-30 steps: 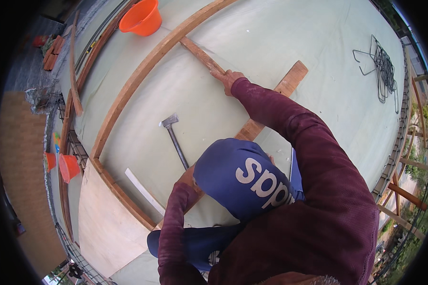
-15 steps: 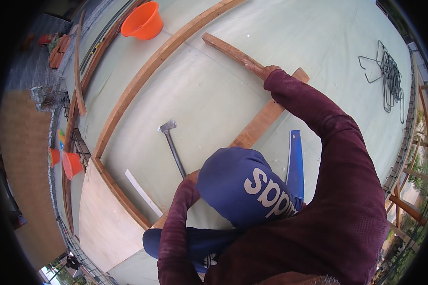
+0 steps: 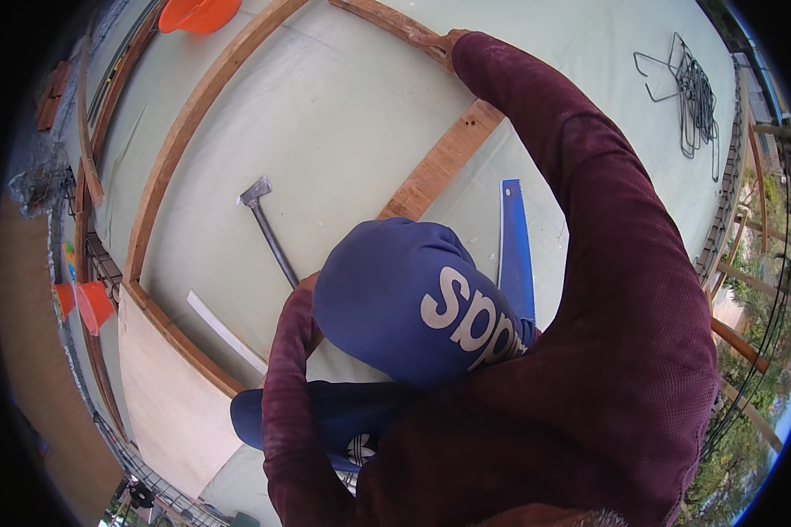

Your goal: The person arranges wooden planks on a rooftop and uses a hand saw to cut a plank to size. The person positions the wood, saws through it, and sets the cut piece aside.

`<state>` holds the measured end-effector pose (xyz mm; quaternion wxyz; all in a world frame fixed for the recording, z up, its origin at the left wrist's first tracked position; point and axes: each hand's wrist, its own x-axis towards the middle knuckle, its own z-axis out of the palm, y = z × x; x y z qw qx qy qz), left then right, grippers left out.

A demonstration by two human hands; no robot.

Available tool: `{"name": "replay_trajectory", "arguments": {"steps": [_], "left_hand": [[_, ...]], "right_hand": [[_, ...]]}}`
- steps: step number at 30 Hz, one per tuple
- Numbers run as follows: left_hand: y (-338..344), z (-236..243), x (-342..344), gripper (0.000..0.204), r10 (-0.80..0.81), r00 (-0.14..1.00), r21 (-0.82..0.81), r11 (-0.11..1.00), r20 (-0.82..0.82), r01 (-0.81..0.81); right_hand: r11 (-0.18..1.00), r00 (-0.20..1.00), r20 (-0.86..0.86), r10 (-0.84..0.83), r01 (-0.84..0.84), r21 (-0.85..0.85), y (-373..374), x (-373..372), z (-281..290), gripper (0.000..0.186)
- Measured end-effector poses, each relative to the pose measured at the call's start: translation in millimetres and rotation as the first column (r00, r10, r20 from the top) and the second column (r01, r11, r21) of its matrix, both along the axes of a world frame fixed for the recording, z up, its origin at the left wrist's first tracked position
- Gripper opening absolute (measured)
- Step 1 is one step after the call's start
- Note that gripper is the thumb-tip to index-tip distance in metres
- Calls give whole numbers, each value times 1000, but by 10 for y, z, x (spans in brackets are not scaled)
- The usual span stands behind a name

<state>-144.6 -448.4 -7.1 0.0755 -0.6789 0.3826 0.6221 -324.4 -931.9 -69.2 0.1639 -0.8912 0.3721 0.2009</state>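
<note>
My right hand point(image 3: 449, 47), arm stretched far forward, is closed around a narrow wooden batten point(image 3: 395, 22) whose left end leaves the upper edge. A wider wooden board point(image 3: 448, 158) runs slantwise from under my right forearm to behind my blue-trousered knee point(image 3: 369, 294). Beside that knee my left hand point(image 3: 306, 285) is closed at the lower end of a dark-handled hammer point(image 3: 271, 230), its metal head pointing away from me. My knee hides most of the left fingers. A blue handsaw point(image 3: 516, 246) lies right of the knee, its lower part hidden.
A long curved wooden rail point(image 3: 180, 132) borders the pale sheet on the left, beside a plywood panel point(image 3: 163, 378). A white strip point(image 3: 226, 330) lies inside it. Orange buckets point(image 3: 198, 13) stand beyond. Bent wire rods point(image 3: 696, 101) lie at the far right.
The whole view has shifted. My right hand has moved farther forward with the batten, away from the wider board. My left hand stays by the hammer handle.
</note>
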Motion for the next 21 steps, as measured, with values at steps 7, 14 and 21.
{"name": "replay_trajectory", "arguments": {"steps": [7, 14, 21], "left_hand": [[-86, 46, 39, 79, 32, 999, 14, 999, -4, -31], [55, 77, -13, 79, 60, 998, -87, 995, 32, -57], [259, 663, 257, 74, 229, 965, -404, 900, 126, -161]], "right_hand": [[1000, 994, 113, -4, 3, 11, -334, -2, 158, 78], [985, 769, 616, -170, 158, 75, 157, -618, 682, 52], [829, 360, 922, -146, -464, 313, 2821, -406, 2368, 67]]}}
